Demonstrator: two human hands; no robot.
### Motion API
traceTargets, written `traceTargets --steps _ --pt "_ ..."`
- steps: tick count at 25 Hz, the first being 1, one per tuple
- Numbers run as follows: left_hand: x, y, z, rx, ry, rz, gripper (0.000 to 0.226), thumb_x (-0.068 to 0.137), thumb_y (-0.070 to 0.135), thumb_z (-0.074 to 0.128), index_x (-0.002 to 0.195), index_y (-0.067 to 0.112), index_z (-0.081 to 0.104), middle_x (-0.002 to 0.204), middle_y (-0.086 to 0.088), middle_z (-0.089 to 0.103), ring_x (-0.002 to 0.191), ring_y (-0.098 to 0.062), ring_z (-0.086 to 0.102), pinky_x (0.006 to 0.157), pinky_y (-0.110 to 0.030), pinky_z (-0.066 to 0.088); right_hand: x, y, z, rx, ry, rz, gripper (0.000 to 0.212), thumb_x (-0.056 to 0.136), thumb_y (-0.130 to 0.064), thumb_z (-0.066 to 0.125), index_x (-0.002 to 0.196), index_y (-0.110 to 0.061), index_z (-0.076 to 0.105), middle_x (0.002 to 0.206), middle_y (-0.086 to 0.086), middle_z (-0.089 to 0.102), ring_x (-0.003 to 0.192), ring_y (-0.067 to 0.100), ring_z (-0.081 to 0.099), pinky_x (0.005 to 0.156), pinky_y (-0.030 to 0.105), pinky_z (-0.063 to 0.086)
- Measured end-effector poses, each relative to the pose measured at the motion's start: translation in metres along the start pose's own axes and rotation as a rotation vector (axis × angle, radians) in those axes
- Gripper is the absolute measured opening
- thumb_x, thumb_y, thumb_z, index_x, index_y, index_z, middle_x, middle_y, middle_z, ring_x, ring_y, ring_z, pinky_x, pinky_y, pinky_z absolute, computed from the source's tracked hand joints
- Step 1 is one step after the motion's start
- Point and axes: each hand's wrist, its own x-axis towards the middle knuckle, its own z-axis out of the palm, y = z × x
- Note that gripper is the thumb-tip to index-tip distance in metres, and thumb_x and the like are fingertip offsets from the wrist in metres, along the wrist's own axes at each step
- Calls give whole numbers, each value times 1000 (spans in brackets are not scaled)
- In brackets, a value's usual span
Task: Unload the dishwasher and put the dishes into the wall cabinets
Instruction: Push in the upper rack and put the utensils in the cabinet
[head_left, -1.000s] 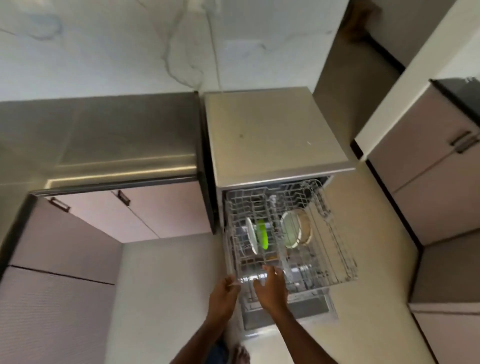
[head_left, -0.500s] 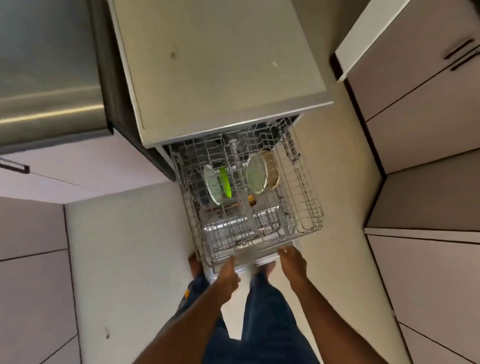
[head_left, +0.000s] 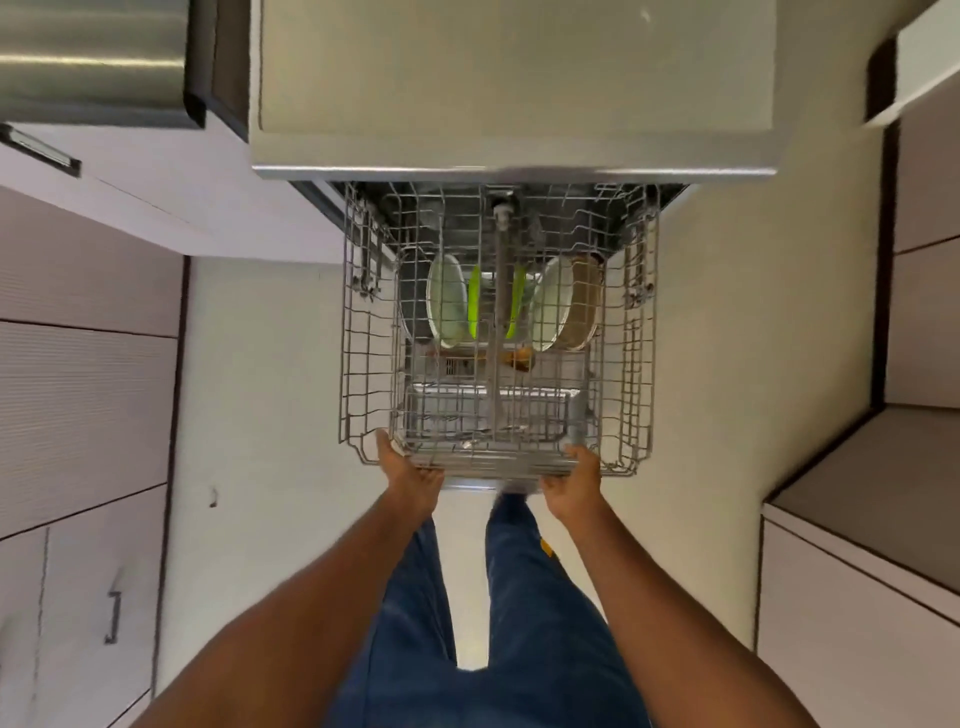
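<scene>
The dishwasher (head_left: 514, 88) stands with its wire rack (head_left: 363, 364) drawn well out of the opening, over the pale floor (head_left: 260, 389). All positions below refer to this rack.

Left hand (head_left: 413, 478): closed on the rack's front rail at the near left corner, fingers curled under the wire.
Right hand (head_left: 574, 478): closed on the same front rail at the near right corner.

Contents, seen through the wire grid, towards the rear of the rack:
- a white plate (head_left: 445, 301), upright on edge, left of centre;
- a green plate (head_left: 474, 301), upright on edge, just beside the white plate;
- a second green plate (head_left: 514, 304), upright, right of the central spray tube (head_left: 501, 291);
- a second white plate (head_left: 550, 306), upright, right of centre;
- a tan dish (head_left: 584, 301), just behind that plate on its right side.

The front section of the rack shows only wire and a metal tray beneath. It cannot be determined whether the plates sit in this rack or in a lower one.

Cabinet fronts (head_left: 78, 415) flank the floor on both sides of the rack.
</scene>
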Motion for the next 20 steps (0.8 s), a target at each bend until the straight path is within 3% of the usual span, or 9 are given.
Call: traceTargets --steps 2,4,6,9,12,14,17,18,20 --pt "2 10 15 -32 -23 30 108 91 78 47 161 -1 21 166 -23 27 152 -36 33 128 -42 26 -3 -11 11 16 -51 -38 9 91 -8 54 86 -16 56 78 4 52 68 19 50 62 28 41" --pt "6 24 36 18 -90 87 110 92 77 47 159 -5 22 164 -26 30 150 -37 37 127 -42 29 -4 -36 36 -17 -131 -111 22 91 -4 49 74 -17 48 66 2 46 56 15 45 63 28 40" --pt "15 42 65 83 -170 179 96 98 71 43 154 -6 34 157 -24 43 144 -35 47 126 -42 30 0 -69 70 -48 -203 -180 28 92 -2 45 68 -17 45 57 1 47 52 13 47 69 29 43" --pt "37 75 126 111 -242 310 79 102 63 42 147 -2 45 146 -19 54 143 -31 48 124 -41 33 21 -115 125 -25 -287 -229 29 91 3 41 67 -13 45 52 3 52 65 19 54 76 31 50" --pt "58 97 166 119 -257 381 53 103 56 45 121 8 58 126 -15 59 130 -30 57 110 -38 42 39 -141 164 -6 -371 -246 22 77 6 48 63 -11 42 59 7 44 62 21 48 77 34 53" --pt "73 106 180 100 -334 428 50 107 48 40 132 8 59 131 -16 66 129 -28 60 114 -35 42 50 -152 180 15 -442 -292 19 65 10 50 64 -9 46 63 10 48 62 22 53 82 37 57" --pt "91 128 205 111 -493 509 53 109 38 38 145 2 53 148 -19 57 139 -31 55 125 -42 32 58 -175 199 32 -611 -401 37 46 14 53 80 -3 54 68 14 63 67 26 65 82 38 59" --pt "97 136 217 126 -553 535 54 109 35 37 151 2 47 154 -20 50 145 -34 47 128 -46 25 63 -183 210 43 -684 -437 41 46 15 53 83 -2 56 72 15 66 71 28 67 82 38 57" --pt "102 149 242 148 -606 556 54 110 29 31 154 -3 40 162 -26 30 152 -40 26 129 -48 8 68 -200 234 83 -800 -512 28 59 17 47 76 -1 59 73 16 68 73 30 66 83 40 54"
